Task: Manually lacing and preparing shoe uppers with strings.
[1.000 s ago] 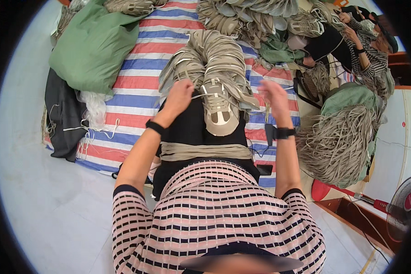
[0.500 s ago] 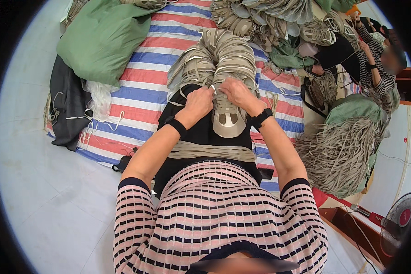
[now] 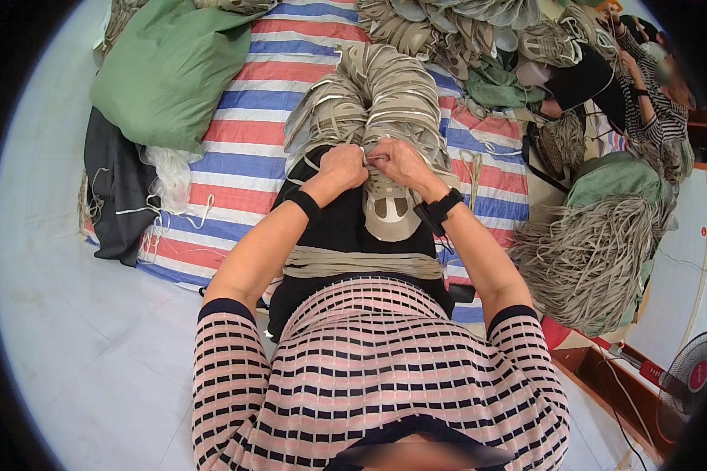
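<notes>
A beige and tan shoe upper (image 3: 391, 218) lies over my lap, its rounded toe toward me. At its upper left edge my left hand (image 3: 342, 167) is closed, thumb and forefinger pinched together; what it grips is hidden. Close beside it, my right hand (image 3: 397, 163) is closed over the upper's lacing area, pinching a thin strip that looks like a shoelace. The fingertips of both hands almost meet. Beyond them, more nested shoe uppers (image 3: 401, 86) stretch away in two rows. A bundle of beige laces (image 3: 361, 262) lies across my thighs.
A striped sheet (image 3: 251, 133) covers the floor. At the left are a green sack (image 3: 165, 74) and dark cloth (image 3: 114, 188). To the right lie a heap of laces (image 3: 581, 259) and a fan (image 3: 691, 373). Another person (image 3: 656, 102) sits at the far right, near piled uppers (image 3: 463, 31).
My right hand has turned and drawn slightly down, its fingers now pinching near my left fingertips. My left hand stays at the upper's edge. The whole view has shifted slightly.
</notes>
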A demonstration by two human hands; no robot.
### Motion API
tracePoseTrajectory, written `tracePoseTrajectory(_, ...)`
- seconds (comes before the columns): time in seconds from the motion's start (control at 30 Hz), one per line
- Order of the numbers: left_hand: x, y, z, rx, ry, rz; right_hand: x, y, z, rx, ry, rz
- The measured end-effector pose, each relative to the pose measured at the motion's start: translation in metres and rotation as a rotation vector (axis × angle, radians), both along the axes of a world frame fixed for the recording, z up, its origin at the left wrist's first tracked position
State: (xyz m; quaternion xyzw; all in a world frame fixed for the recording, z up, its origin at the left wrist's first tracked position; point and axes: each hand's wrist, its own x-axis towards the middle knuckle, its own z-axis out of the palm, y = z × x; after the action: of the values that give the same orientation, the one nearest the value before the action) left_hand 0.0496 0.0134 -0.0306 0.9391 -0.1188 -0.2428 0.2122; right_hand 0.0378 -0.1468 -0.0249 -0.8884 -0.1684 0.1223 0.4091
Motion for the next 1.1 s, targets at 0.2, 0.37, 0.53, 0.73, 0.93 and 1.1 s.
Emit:
tracePoseTrajectory(0.2,0.016,0.009,-0.005,-0.244,0.443,0.17,0.003,-0.001,-0.004,0.061,0.062,0.044)
tracePoseTrajectory(0.37,0.005,0.016,0.0,-0.222,0.31,0.104,-0.001,-0.005,-0.01,-0.046,0.026,0.078)
tracePoseTrajectory(0.53,-0.001,0.021,-0.001,-0.328,0.219,0.092,-0.001,-0.012,-0.004,-0.004,0.072,0.078)
tracePoseTrajectory(0.73,-0.001,0.016,-0.006,-0.321,0.22,0.113,0.001,-0.008,0.003,-0.046,0.13,0.105)
tracePoseTrajectory(0.93,-0.004,0.012,-0.006,-0.307,0.132,0.059,0.002,-0.01,0.006,-0.037,0.148,0.131)
tracePoseTrajectory(1.1,-0.002,0.006,-0.01,-0.337,0.124,0.076,0.002,-0.002,0.008,-0.057,0.131,0.076)
